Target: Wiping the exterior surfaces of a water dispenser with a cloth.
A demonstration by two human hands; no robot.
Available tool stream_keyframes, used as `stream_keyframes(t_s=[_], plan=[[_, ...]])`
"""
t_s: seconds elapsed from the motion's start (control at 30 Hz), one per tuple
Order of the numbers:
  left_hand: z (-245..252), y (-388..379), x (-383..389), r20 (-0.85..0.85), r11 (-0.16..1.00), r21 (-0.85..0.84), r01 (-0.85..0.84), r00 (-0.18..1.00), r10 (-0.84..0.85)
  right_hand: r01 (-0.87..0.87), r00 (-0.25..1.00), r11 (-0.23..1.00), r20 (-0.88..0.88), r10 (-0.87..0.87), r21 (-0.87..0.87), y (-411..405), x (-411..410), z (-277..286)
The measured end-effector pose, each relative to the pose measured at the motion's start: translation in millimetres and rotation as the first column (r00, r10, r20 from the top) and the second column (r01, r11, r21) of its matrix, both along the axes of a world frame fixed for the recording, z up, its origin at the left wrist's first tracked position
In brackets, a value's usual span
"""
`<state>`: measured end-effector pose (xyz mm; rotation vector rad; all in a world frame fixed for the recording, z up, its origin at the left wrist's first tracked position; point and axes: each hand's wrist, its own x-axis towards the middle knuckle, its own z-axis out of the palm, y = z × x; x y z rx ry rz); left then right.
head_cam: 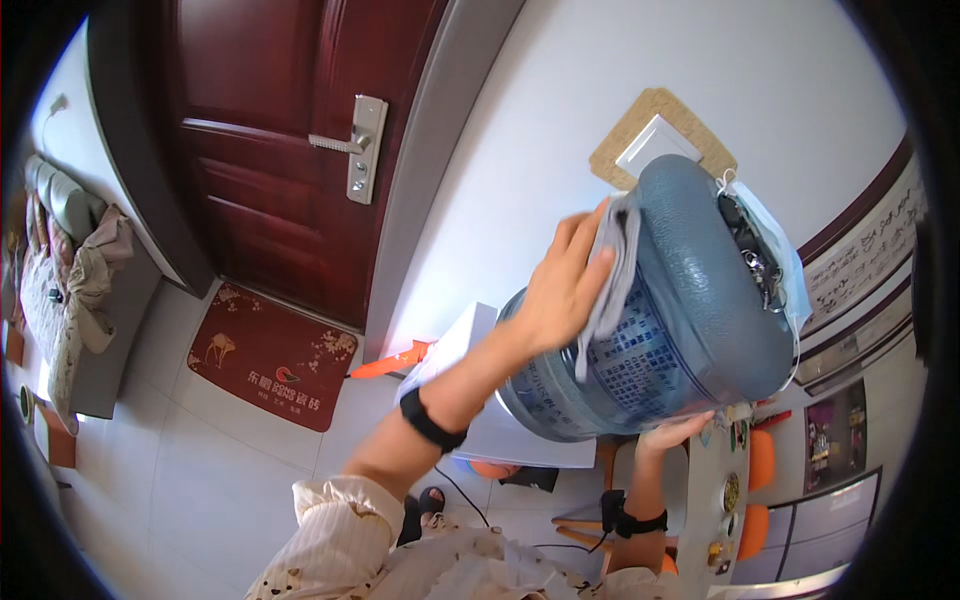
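A large blue plastic water bottle (675, 277), bearing writing, stands over a white cabinet-like base (525, 439); its neck is hidden. My left hand (566, 277) holds a folded grey cloth (616, 277) flat against the bottle's side. At the opposite side, my right hand (675, 433) supports the bottle from its edge, with part of the palm and fingers hidden behind it. Keys (757, 266) and a light blue face mask (772, 244) lie on the bottle's upturned bottom. Both wrists wear black straps.
A dark red door (277, 150) with a metal handle (341, 144) is at upper left, a red doormat (274, 356) before it. A switch plate (656, 142) is on the wall behind the bottle. Orange chairs (752, 531) flank a long table (701, 480). A black cable (465, 495) crosses the floor.
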<state>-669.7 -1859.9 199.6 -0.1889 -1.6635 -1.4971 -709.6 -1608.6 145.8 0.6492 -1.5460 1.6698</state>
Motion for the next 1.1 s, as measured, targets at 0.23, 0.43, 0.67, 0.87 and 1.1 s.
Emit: stream_keyframes(t_s=[0.23, 0.43, 0.67, 0.87, 1.1], plan=[[-26, -15, -20, 0.137, 0.956, 0.026, 0.292, 0.946, -0.293, 0.126, 0.990, 0.985, -0.083, -0.117, 0.117, 27, -9, -16], [-74, 20, 16, 0.106, 0.989, 0.105, 0.108, 0.987, -0.119, 0.168, 0.985, 0.980, -0.063, -0.162, 0.105, 26, -5, -12], [-105, 100, 78, 0.091, 0.992, 0.030, -0.123, 0.989, 0.120, 0.065, 0.992, 0.990, 0.115, -0.050, -0.127, 4, 14, 4], [-125, 53, 26, 0.238, 0.989, 0.002, -0.147, 0.961, 0.143, 0.180, 0.976, 0.978, 0.103, -0.190, 0.105, 4, 22, 1], [-131, -15, -49, 0.332, 0.952, 0.181, 0.246, 0.896, -0.295, 0.168, 0.956, 0.975, 0.265, -0.125, -0.145, 0, 19, 3]])
